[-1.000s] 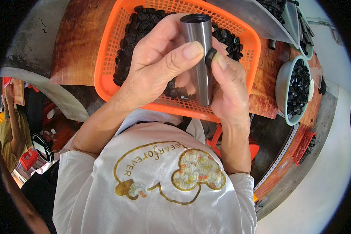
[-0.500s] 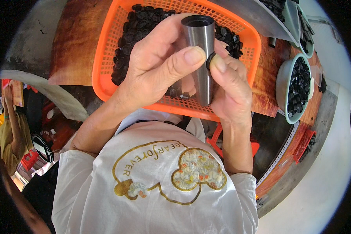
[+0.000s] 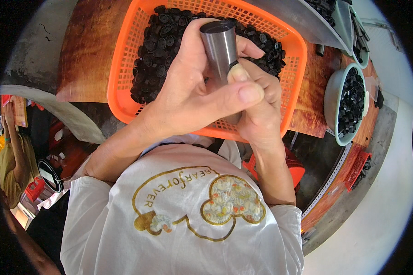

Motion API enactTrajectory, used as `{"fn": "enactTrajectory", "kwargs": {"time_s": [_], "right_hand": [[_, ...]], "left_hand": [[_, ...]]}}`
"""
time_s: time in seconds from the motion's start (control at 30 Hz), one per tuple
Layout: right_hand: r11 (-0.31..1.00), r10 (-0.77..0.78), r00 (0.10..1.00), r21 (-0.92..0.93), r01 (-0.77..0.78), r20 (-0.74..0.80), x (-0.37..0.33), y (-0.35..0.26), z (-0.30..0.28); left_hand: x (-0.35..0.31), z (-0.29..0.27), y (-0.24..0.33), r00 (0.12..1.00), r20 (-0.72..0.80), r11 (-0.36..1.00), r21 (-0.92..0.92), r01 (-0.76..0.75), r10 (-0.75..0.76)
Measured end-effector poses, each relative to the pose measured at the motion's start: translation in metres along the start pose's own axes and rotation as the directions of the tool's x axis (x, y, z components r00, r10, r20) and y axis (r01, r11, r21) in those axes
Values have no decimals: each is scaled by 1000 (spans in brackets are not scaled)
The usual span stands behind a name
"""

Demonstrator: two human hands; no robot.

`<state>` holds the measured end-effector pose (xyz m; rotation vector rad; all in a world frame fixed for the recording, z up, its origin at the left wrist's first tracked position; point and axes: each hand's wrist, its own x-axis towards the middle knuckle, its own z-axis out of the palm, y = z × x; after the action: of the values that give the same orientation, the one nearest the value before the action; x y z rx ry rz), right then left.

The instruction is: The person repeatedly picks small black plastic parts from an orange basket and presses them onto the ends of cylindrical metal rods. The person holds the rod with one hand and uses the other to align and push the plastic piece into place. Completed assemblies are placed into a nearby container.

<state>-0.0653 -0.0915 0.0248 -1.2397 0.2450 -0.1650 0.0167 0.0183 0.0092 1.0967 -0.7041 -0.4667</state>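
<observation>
A tapered, brushed-metal tube (image 3: 218, 48) with a dark inner rim at its wide top is held tilted over an orange basket (image 3: 116, 68). My left hand (image 3: 181, 94) is closed around the tube, fingers behind it. The left thumb stretches across the front and lies over my right thumb. My right hand (image 3: 261, 112) is curled at the tube's lower part, its thumb pressing a small black plastic part (image 3: 232, 64) against the tube's side. The tube's lower end is hidden behind the hands. Many similar-looking black parts (image 3: 163, 43) fill the basket below.
The basket stands on a reddish wooden table (image 3: 85, 55). To the right, a pale green basin (image 3: 331, 103) holds black pieces. Beyond it are a grey tray (image 3: 298, 18) and a red tray (image 3: 360, 172). Another person (image 3: 16, 158) sits at far left.
The tube has shifted left and tilted, its top leaning left. My left thumb has moved right, off the tube and over my right thumb. My right hand has come left.
</observation>
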Motion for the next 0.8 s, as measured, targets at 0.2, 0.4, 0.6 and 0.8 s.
{"fn": "enactTrajectory", "kwargs": {"time_s": [0.2,0.4,0.6,0.8], "right_hand": [[996,-87,996,2,87,19,-1,6,3],[998,-62,998,13,63,-8,-7,5,6],[989,-145,989,-28,145,1,-5,6,5],[1000,12,997,-21,-11,73,-4,-2,-3]], "left_hand": [[-3,-1,-2,1000,-23,1000,4,12,-12],[-6,4,2,996,-46,990,-115,77,-82],[-2,0,3,1000,5,1000,28,11,-12],[-1,-6,14,990,-9,986,89,139,-139]]}}
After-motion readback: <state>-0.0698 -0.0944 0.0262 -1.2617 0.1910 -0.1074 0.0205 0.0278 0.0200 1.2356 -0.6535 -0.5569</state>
